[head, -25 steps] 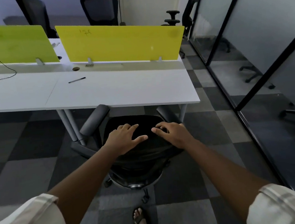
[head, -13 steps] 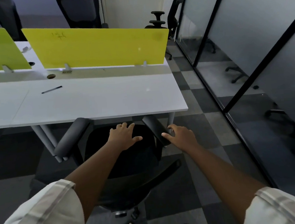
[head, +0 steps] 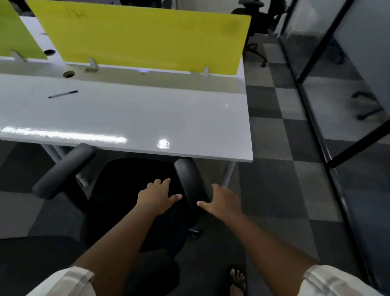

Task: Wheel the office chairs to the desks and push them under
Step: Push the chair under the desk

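— Black office chair [head: 122,189]?
— Seat front tucked under the near edge of the white table [head: 139,119], both armrests poking out on this side.
— Left hand [head: 157,198]?
— Spread flat over the seat, fingers straight (contact hard to judge).
— Right hand [head: 221,201]?
— Open too, just beside the right armrest [head: 189,179], thumb close to it, gripping nothing.
— On the table?
— A black pen [head: 63,94], near the yellow divider panel [head: 146,36].

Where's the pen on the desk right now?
The pen lies on the white desk, upper left in the head view, just in front of the round cable hole below the yellow divider.
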Available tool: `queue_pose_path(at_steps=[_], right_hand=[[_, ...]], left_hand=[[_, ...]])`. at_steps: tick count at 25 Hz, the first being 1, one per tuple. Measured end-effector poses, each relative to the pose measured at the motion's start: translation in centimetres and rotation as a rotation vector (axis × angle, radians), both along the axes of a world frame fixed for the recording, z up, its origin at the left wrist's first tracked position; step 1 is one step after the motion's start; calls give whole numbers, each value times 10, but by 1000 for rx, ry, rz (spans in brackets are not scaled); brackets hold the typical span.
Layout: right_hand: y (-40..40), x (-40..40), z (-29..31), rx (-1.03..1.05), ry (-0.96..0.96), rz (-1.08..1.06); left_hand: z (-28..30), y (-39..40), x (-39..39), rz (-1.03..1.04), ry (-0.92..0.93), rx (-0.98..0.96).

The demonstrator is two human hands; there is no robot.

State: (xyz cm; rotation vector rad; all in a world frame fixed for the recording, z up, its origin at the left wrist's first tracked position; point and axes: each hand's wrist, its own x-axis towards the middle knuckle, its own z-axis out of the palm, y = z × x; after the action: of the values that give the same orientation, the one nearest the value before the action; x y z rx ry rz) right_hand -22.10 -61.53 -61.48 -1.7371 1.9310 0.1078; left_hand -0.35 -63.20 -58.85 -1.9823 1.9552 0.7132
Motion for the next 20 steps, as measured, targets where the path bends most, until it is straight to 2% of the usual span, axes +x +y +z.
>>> queue_pose_path(at_steps=[5,8,11,15,20], right_hand=[[-46,-2,-65,77,-61,62],[-61,18,-105,121,-142,2],[-54,31,-133,43,-182,-60],[-42,36,-139,-22,-217,-104],[-18,44,-133,-27,-269,-175]], left_hand=[[-53,-37,-41,427,173,12],[-97,-58,-53,570,283,16],[-132,-75,-58,584,339,10],[-150,-88,-69,576,396,-59],[-158,-81,-84,547,346,-74]])
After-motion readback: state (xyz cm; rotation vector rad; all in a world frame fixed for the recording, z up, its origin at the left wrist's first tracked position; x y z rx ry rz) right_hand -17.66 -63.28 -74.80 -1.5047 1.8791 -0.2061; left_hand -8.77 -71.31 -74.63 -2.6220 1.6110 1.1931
